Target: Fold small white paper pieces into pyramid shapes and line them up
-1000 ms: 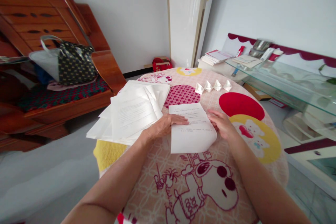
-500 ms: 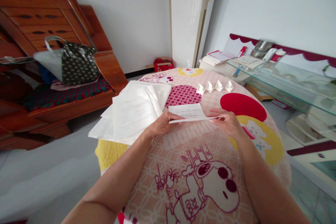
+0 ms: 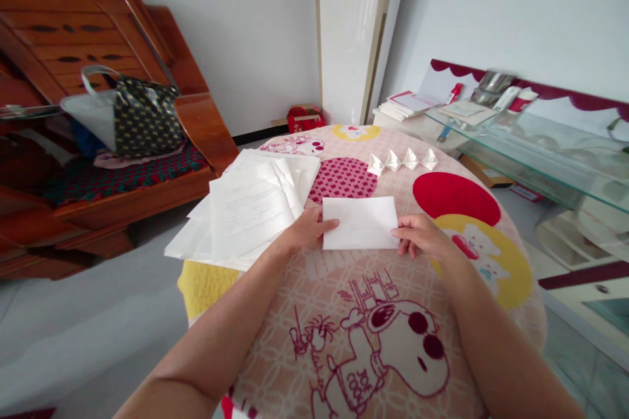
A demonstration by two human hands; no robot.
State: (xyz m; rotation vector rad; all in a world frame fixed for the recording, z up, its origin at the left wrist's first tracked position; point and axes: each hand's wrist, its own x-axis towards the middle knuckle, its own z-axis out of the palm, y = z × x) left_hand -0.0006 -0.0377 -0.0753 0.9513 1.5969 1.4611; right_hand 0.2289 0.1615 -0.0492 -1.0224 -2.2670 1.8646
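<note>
A folded white sheet of paper (image 3: 361, 226) is held by its two short sides over the patterned tablecloth (image 3: 295, 294). My left hand (image 3: 309, 228) pinches its left edge, thumb on top. On the right edge, my right hand (image 3: 417, 234) grips with the thumb above and fingers curled beneath. Left of my left hand lies a loose pile of paper sheets (image 3: 250, 222), the upper one printed with lines of text. Beyond the folded sheet, several small white folded-paper shapes (image 3: 392, 160) stand in a row.
A wooden bench (image 3: 147, 196) with a dark patterned bag (image 3: 145, 116) stands at the left. At the right is a glass-topped stand (image 3: 555, 150) with a stack of papers (image 3: 405, 106) near it. Behind the table rises a tall white air conditioner (image 3: 348, 46).
The sheet has turned from a tilted, partly open fold with print showing to a flat, blank-looking rectangle facing up. Both hands have shifted slightly, still at its sides.
</note>
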